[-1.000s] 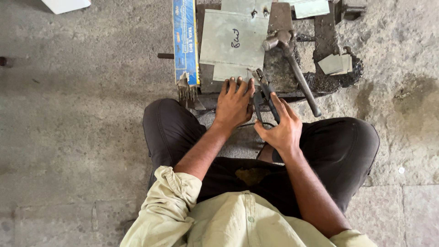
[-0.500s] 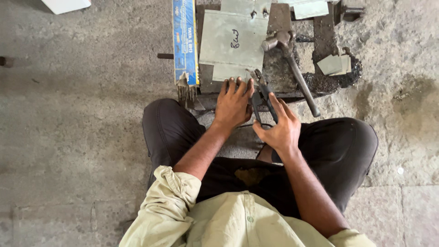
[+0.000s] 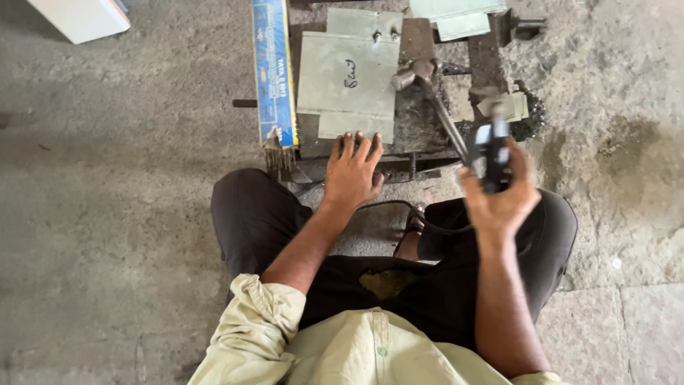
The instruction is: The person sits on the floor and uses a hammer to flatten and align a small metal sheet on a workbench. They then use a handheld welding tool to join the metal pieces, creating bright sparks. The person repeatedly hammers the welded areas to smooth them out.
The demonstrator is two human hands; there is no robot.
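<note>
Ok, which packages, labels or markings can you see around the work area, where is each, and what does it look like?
Long blue box: left of the metal sheets, narrow, blue with yellow and white print.
Grey metal sheet: ahead of the left hand, rectangular, dark handwritten mark.
White box: top-left corner, red edge, partly cut off.

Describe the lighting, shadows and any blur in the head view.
Head view: soft, even daylight with no glare; only a faint shadow on the concrete floor at left. The right hand and the dark tool it grips are smeared by motion blur. The left hand, flat by the grey metal sheet, and the hammer look sharp.
</note>
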